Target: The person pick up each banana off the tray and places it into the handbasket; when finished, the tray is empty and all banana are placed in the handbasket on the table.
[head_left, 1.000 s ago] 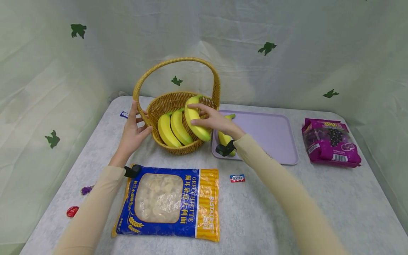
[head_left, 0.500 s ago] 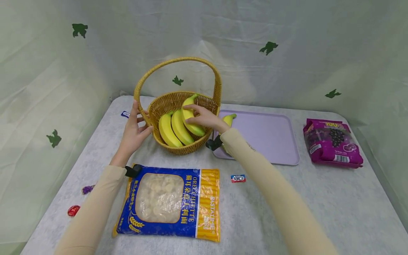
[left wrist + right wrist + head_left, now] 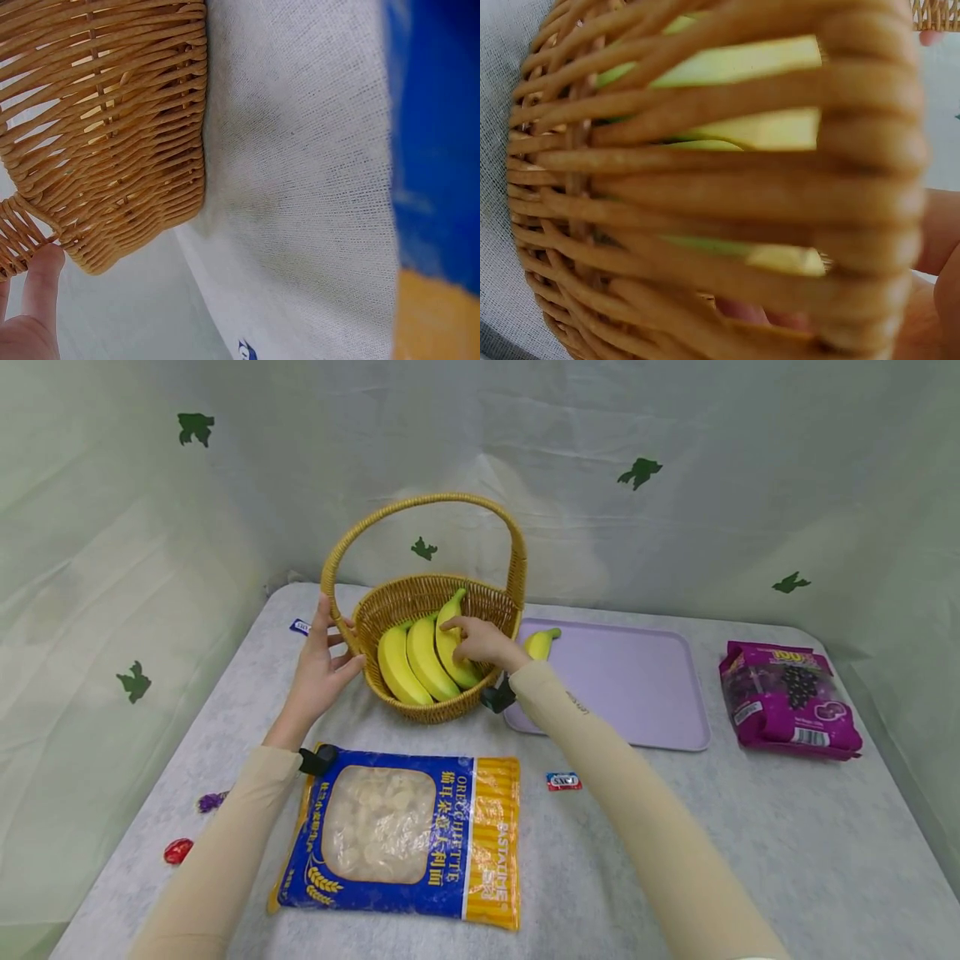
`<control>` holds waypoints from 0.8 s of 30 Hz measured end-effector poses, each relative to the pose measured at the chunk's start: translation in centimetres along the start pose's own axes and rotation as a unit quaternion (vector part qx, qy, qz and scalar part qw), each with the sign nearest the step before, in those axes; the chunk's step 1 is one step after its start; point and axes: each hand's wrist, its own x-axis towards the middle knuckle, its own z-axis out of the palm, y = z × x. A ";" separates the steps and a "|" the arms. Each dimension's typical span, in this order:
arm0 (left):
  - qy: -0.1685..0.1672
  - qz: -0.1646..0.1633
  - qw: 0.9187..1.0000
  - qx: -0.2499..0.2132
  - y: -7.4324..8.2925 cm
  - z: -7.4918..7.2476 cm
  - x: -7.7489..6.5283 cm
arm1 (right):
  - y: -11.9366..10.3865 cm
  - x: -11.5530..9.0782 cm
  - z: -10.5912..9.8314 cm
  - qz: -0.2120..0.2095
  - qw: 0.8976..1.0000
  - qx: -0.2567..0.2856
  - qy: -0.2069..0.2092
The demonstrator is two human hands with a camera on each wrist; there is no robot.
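Observation:
A woven basket (image 3: 390, 596) with a tall arched handle stands toward the back of the table. My left hand (image 3: 315, 677) holds it at the left foot of the handle, thumb in front; a finger shows against the wicker (image 3: 135, 135) in the left wrist view. Inside lie two bananas side by side, the left banana (image 3: 401, 668) and the middle banana (image 3: 431, 664). My right hand (image 3: 487, 643) reaches over the right rim and pinches a third banana (image 3: 446, 647) beside them. In the right wrist view the basket wall (image 3: 742, 180) hides most of the fingers.
Right of the basket is a lilac tray (image 3: 630, 685) with another banana (image 3: 538, 645), partly behind the right arm. A blue pasta bag (image 3: 378, 827) lies in front, a purple grape-print bag (image 3: 791, 702) at far right. Small wrapped sweets include a red one (image 3: 177, 851).
My right hand has carried its banana left and down into the basket, against the middle one. The left hand has stayed at the handle's foot.

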 end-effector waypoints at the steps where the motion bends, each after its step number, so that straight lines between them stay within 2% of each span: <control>1: 0.000 0.001 1.000 0.000 0.0 0.0 0.0 | -0.1 -0.1 0.0 0.001 1.000 -0.006 0.000; 6: 0.002 0.010 1.000 0.003 0.1 0.1 0.0 | 0.1 -0.9 -0.5 -0.021 1.000 0.008 0.021; 9: 0.002 0.012 1.000 -0.004 -0.2 0.0 -0.1 | 0.7 -1.6 -1.1 -0.051 0.996 0.065 0.034; 12: 0.002 0.009 1.000 -0.012 -0.4 0.1 -0.1 | 1.7 -2.5 -1.8 -0.092 0.984 0.148 0.039; 16: 0.001 0.004 1.000 -0.017 -0.5 0.1 -0.1 | 3.4 -4.2 -2.8 -0.126 0.968 0.210 0.054; 21: -0.001 0.004 1.000 -0.016 -0.4 0.1 0.0 | 6.0 -6.3 -3.7 -0.123 0.964 0.225 0.077; 24: -0.003 -0.001 1.000 -0.014 -0.4 0.1 0.0 | 7.5 -7.4 -4.2 -0.108 0.965 0.223 0.083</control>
